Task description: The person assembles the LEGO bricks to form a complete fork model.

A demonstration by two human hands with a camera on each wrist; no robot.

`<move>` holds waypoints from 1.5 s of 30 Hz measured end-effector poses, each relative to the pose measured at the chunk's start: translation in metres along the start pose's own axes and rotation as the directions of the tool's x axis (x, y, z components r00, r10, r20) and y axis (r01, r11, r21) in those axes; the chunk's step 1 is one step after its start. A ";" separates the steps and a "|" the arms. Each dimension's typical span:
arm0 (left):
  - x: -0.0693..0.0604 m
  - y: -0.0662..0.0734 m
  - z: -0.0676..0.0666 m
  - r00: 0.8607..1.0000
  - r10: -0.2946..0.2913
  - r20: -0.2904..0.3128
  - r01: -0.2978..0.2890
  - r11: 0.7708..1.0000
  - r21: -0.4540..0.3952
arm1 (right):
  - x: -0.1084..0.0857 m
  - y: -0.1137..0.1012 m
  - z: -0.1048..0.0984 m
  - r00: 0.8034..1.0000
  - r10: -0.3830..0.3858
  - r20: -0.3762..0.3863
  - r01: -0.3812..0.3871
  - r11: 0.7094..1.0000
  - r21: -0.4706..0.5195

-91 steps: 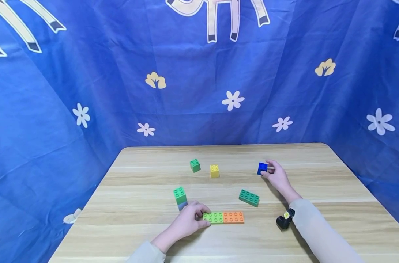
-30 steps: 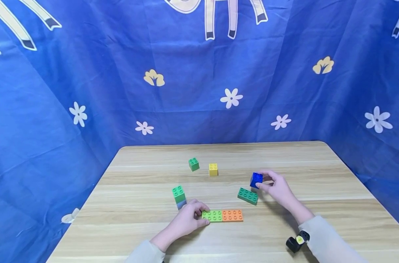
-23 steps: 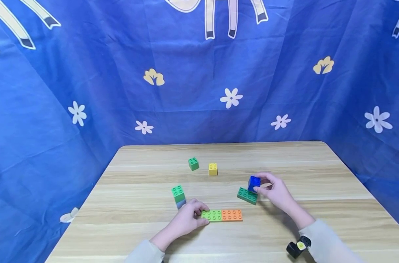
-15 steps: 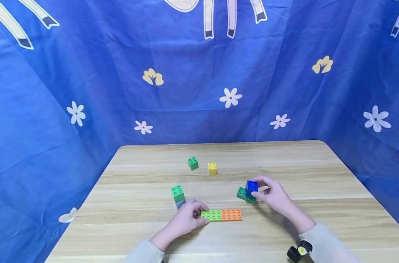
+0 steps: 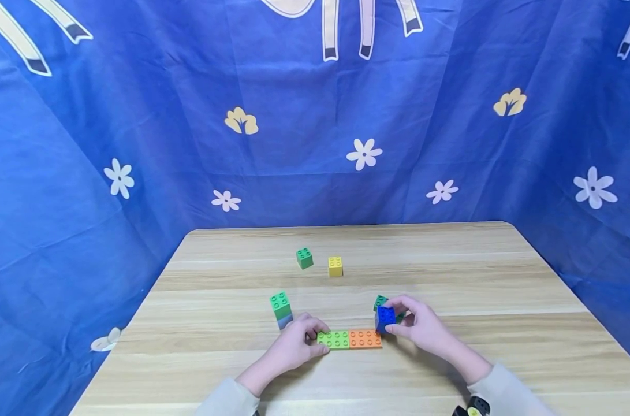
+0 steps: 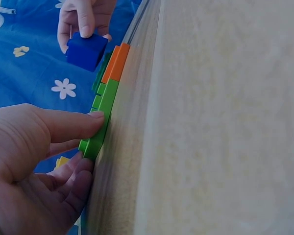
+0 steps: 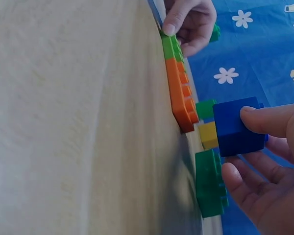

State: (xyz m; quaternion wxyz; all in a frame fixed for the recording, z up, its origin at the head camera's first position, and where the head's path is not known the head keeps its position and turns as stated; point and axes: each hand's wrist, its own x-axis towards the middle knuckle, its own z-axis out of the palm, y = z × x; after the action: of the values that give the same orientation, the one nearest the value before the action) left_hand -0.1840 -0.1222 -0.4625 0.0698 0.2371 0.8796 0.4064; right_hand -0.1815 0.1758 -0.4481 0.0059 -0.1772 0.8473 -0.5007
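Note:
My left hand [image 5: 294, 345] pinches the left end of a flat lime green brick [image 5: 338, 340]; in the left wrist view its thumb lies across the lime brick [image 6: 107, 107]. An orange flat brick [image 5: 365, 339] adjoins it on the right. My right hand [image 5: 424, 327] holds a dark blue brick [image 5: 385, 319] between thumb and fingers, above the table near the orange brick's right end. In the right wrist view the blue brick [image 7: 239, 128] is clear of the orange brick [image 7: 179, 93]. Behind the right hand, a dark green brick [image 5: 380, 301] is partly hidden.
A green brick stacked on a grey-blue one [image 5: 280, 309] stands behind my left hand. Farther back on the wooden table [image 5: 450, 248] are a small green brick [image 5: 305, 259] and a yellow brick [image 5: 335, 267]. A patterned blue cloth [image 5: 294, 162] hangs behind the table.
My right hand has carried the blue brick left and toward me, past the dark green brick to near the orange one. My left hand still grips the lime brick in the same place.

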 end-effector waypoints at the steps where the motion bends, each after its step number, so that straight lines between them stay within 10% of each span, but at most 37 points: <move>1: 0.000 0.000 0.000 1.000 0.001 -0.001 -0.001 1.000 0.000 | -0.001 -0.001 0.001 1.000 -0.001 0.011 0.001 1.000 0.005; 45: 0.000 0.001 0.000 1.000 -0.001 -0.007 0.001 1.000 0.001 | -0.004 -0.004 0.020 0.993 -0.052 0.108 0.050 0.998 0.024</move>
State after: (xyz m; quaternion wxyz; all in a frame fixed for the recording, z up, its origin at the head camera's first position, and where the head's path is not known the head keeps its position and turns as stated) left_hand -0.1838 -0.1214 -0.4619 0.0668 0.2352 0.8802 0.4068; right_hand -0.1730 0.1584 -0.4547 0.0412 -0.2257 0.8356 -0.4991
